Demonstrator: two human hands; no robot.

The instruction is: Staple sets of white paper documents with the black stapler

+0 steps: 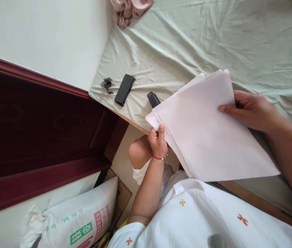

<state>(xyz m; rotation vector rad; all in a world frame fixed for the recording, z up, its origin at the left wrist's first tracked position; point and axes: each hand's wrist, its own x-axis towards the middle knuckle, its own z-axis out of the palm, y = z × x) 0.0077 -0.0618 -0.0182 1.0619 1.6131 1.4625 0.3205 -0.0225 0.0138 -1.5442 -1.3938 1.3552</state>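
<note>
The left hand (158,140) pinches the near-left corner of a stack of white paper sheets (208,131), thumb on top and fingers curled beneath; a red string bracelet (158,157) circles its wrist. The right hand (249,109) clamps the stack's far right edge, thumb laid flat across the top sheet and fingers hidden behind it. Held between both hands, the sheets fan slightly at the corners and hang tilted over the edge of a bed covered by a wrinkled pale green sheet (187,41). Just behind the stack's left corner a black stapler (153,99) lies on the bed, partly hidden by the paper. Further left lie a black rectangular case (124,89) and a small bunch of keys (106,83), near the mattress corner. A crumpled pink cloth (129,9) sits at the bed's far edge by the white wall. Below left, a dark red wooden bed frame (45,124) and a printed white sack (79,220) stand beside the person's bare knee (138,151).
</note>
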